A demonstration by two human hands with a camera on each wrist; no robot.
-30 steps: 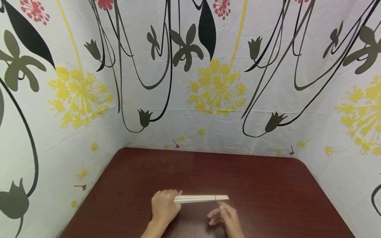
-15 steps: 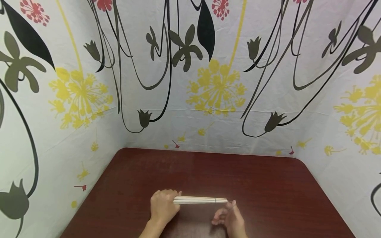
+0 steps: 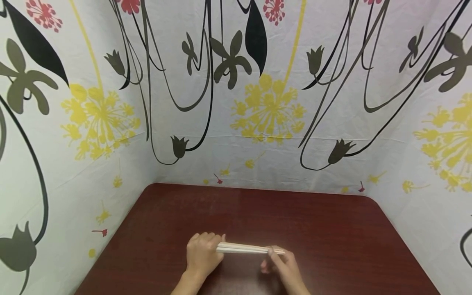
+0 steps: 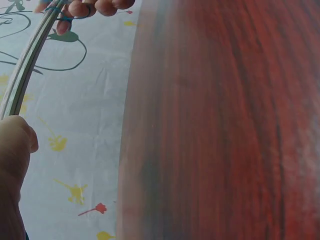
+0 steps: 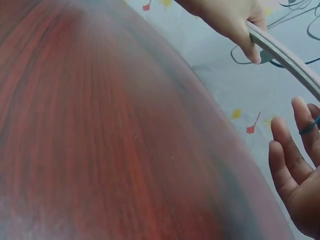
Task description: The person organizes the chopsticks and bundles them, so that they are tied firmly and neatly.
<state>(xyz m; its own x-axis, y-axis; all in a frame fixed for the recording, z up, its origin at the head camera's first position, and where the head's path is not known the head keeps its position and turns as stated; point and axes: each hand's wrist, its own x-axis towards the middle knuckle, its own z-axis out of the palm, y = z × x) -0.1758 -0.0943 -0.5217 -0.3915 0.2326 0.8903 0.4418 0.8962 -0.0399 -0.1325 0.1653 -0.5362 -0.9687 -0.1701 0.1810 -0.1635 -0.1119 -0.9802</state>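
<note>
A bundle of pale chopsticks [image 3: 243, 248] is held level above the table, running left to right. My left hand [image 3: 202, 255] grips its left end in a fist. At the other end is my right hand [image 3: 283, 267], thumb in front of the sticks and forefinger behind. A thin teal rubber band [image 4: 74, 19] circles that end in the left wrist view and stretches out to a right finger. The right wrist view also has the rubber band [image 5: 309, 129] hooked over a finger, while the other right fingers [image 5: 283, 165] stay loosely bent.
Beneath both hands lies a dark red-brown wooden table [image 3: 265, 213] with rounded far corners. White cloth [image 3: 166, 119] printed with flowers hangs around its back and sides.
My right hand first hovered below the bundle's right end, then touched its tip. Now thumb and forefinger close around that end at the band. The left hand keeps its grip.
</note>
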